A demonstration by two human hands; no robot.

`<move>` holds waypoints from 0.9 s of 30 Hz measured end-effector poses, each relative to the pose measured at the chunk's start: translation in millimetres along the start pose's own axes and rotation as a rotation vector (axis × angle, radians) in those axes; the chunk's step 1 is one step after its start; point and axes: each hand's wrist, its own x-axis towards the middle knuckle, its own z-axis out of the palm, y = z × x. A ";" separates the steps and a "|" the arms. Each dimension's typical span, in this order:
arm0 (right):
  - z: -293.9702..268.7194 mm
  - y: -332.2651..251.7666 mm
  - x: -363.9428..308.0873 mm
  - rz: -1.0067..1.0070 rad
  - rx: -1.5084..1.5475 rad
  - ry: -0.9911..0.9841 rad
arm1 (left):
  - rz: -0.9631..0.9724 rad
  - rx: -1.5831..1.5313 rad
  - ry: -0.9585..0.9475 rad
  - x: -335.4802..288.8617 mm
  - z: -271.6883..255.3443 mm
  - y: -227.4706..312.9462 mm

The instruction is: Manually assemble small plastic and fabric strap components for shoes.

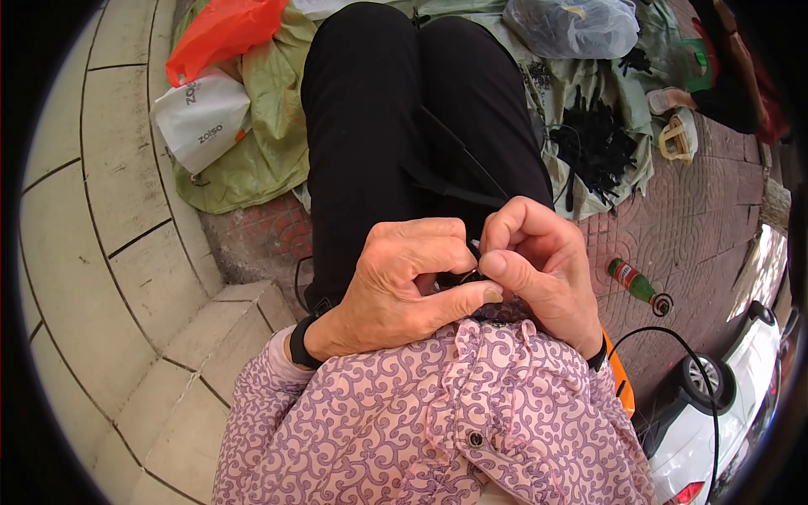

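My left hand [412, 282] and my right hand [539, 273] meet in front of my body, over my lap. Thumbs and fingers of both are pinched on a thin black strap [474, 250], most of which the fingers hide. From there, narrow black lengths [454, 190] run up across my black trousers [362, 109]. To the right of my legs, a tangled heap of similar black pieces [596, 143] lies on a pale green woven sheet [635, 101].
At the upper left, a white bag [206, 126] and a red plastic bag [231, 34] rest on green sacking [278, 151]. A clear plastic bag [576, 27] lies top right, near another person's leg [724, 109]. A green bottle [631, 279] and white car [728, 412] are at right.
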 end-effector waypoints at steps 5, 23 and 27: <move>2.3 -2.8 -1.8 0.046 0.027 0.010 | -0.044 -0.052 0.021 0.1 -1.7 -0.1; -0.7 -0.3 -7.4 -0.067 0.054 0.273 | -0.405 -0.200 -0.207 -8.8 -17.9 1.6; -4.8 -6.7 -2.3 -0.479 -0.649 -0.045 | -0.456 -0.379 -0.146 -14.2 -16.1 0.8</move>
